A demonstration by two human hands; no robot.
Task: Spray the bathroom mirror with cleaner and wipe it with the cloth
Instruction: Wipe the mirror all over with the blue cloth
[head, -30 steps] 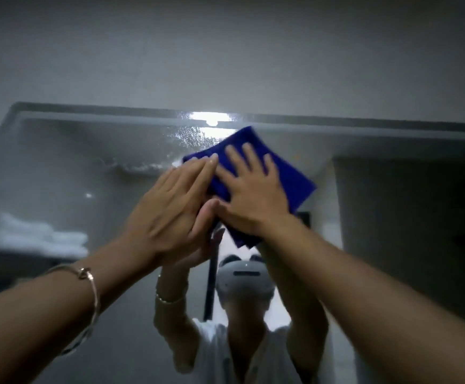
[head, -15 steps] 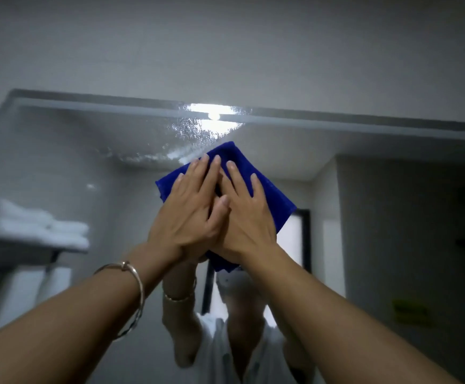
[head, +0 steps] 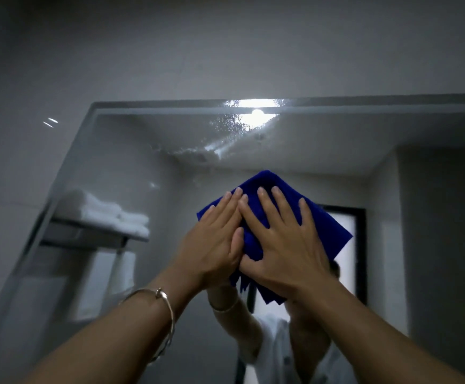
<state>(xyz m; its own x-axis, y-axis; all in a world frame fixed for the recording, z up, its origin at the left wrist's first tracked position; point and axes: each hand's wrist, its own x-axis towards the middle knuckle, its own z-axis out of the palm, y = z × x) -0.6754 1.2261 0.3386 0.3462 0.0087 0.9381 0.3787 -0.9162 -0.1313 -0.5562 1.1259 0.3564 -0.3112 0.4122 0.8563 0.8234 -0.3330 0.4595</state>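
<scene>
A folded blue cloth lies flat against the bathroom mirror, in the upper middle of the glass. My left hand and my right hand both press on it, fingers spread and pointing up, thumbs overlapping. A silver bangle sits on my left wrist. Wet streaks and droplets glisten on the glass above the cloth, just under the mirror's top edge. No spray bottle is in view.
The mirror reflects a ceiling light, a shelf of folded white towels at the left, a bright doorway and the person in a white shirt. Grey wall surrounds the mirror's frame.
Both hands have slid the cloth down the glass, away from the top edge, leaving a wet patch uncovered above it. The view has swung, so the mirror's left corner now shows.
</scene>
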